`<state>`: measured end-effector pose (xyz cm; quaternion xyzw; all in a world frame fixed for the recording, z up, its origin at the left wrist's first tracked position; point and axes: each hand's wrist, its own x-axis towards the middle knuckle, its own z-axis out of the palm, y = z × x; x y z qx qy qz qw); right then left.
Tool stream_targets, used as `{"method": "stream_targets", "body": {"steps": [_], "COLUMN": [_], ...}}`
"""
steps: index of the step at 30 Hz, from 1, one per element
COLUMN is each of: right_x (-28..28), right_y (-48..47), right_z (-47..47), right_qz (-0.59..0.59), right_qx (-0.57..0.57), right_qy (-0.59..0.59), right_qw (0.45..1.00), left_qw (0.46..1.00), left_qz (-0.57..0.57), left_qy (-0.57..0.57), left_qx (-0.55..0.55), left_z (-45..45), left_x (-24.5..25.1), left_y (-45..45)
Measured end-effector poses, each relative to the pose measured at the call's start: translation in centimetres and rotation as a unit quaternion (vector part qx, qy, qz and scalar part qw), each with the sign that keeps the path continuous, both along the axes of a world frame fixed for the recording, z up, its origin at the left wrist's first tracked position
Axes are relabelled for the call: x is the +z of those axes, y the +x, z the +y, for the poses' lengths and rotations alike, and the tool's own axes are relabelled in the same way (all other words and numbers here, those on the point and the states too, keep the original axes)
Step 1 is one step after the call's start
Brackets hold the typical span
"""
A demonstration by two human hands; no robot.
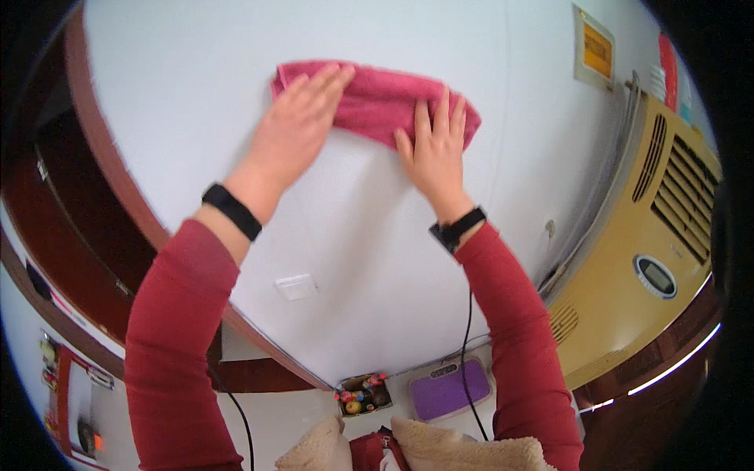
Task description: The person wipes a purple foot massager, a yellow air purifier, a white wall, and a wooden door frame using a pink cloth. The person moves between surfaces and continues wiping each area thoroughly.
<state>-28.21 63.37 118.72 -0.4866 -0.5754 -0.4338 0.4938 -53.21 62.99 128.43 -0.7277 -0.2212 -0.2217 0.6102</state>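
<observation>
A folded pink cloth (377,100) lies flat against the white wall (365,235) in front of me. My left hand (297,123) presses on the cloth's left part, its fingers laid over it and pointing up and to the right. On the right part rests my right hand (436,141), fingers spread on the fabric and thumb near the lower edge. Neither hand is closed around the cloth. Both wrists wear black bands.
Below on the wall is a white switch plate (296,287). A yellow floor-standing air conditioner (636,265) is at right, a brown door frame (106,129) at left. On the floor are a box of bottles and fruit (363,395) and a purple platform (450,391). Black cables hang near both arms.
</observation>
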Motion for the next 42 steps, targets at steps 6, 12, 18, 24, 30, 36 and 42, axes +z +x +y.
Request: {"method": "stream_targets", "body": {"steps": [6,12,18,24,30,36,42], "right_x": [14.1,16.7,9.2,-0.9,-10.8,-16.4,-10.2], "right_y": [-10.2,-19.0,-21.2,-21.8,-21.9,-18.2,-12.6], "right_z": [2.1,2.0,1.7,2.1,1.4,-0.2,0.9], "right_qz": [-0.124,-0.105,-0.237,-0.263,-0.341,-0.435,-0.394], "right_qx": [-0.051,-0.012,0.043,0.126,0.157,0.129,0.127], "right_qy": [0.099,0.082,0.053,-0.062,-0.136,-0.161,-0.124], "right_qw": [0.986,0.991,0.969,0.955,0.917,0.877,0.902], "left_qw": [0.985,0.932,0.945,0.927,0.898,0.88,0.885], "left_qz": [-0.152,-0.214,-0.317,-0.311,-0.313,-0.314,-0.371], "left_qy": [0.074,0.139,-0.072,-0.204,-0.307,-0.346,-0.283], "left_qx": [0.036,0.257,-0.033,0.048,0.036,0.085,-0.003], "left_z": [2.7,4.7,2.3,-0.2,-2.0,-2.6,-1.4], "left_x": [8.6,7.7,-6.6,-18.7,-29.1,-33.5,-27.2], "left_y": [-11.1,-18.4,-20.0,-20.5,-20.2,-19.2,-13.3]}}
